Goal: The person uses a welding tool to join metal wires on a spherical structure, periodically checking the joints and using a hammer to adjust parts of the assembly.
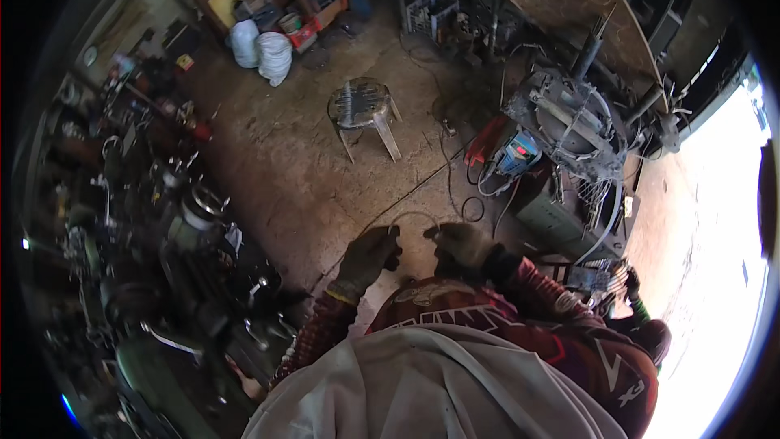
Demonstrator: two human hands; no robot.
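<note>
Both hands wear dark, dirty work gloves and are held in front of my body, a short way apart. A thin curved wire (414,212) arches up between them, its ends reaching the fingers of each hand. My left hand (370,262) is closed, with the wire's left end at its fingertips. Pinched in my right hand (461,245) is the other end. The fingers are dark, so the exact grip on the wire is hard to make out.
A worn plastic stool (359,103) stands ahead on the concrete floor. Lathe-like machinery (179,301) crowds the left. A blue-and-red power unit (517,152) and a round metal frame (569,122) are at right. Cables (445,150) trail over the floor. Another person (646,333) crouches lower right.
</note>
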